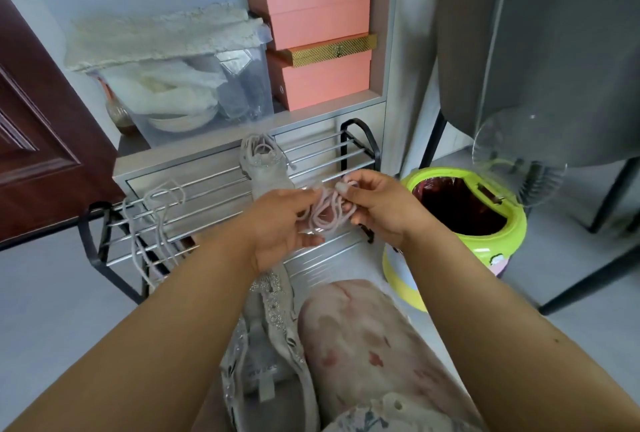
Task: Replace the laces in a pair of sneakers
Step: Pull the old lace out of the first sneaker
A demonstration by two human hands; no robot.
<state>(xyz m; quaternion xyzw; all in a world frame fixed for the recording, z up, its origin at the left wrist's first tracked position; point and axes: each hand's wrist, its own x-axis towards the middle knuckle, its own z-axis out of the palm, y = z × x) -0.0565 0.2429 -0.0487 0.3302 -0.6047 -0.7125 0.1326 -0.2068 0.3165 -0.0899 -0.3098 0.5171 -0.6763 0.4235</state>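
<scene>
**A:** Laces first, far left: an old grey lace (157, 223) is draped over the bars of the metal shoe rack (214, 189). What's next to it?

**B:** One grey sneaker (265, 168) sits on the rack's top bars, another sneaker (273, 334) lies in the person's lap.

**A:** And the hands?

**B:** Left hand (280, 223) and right hand (375, 203) both pinch a bundle of pale pink laces (327, 209) held between them, above the rack. Green bin (464, 209) stands off to the right.

Both hands, left hand (277, 223) and right hand (377, 206), hold a pale lace bundle (327, 211) above the shoe rack (207, 196). A grey sneaker (266, 168) stands at the rack's back edge. Loose laces (156, 223) hang over its left end.
</scene>
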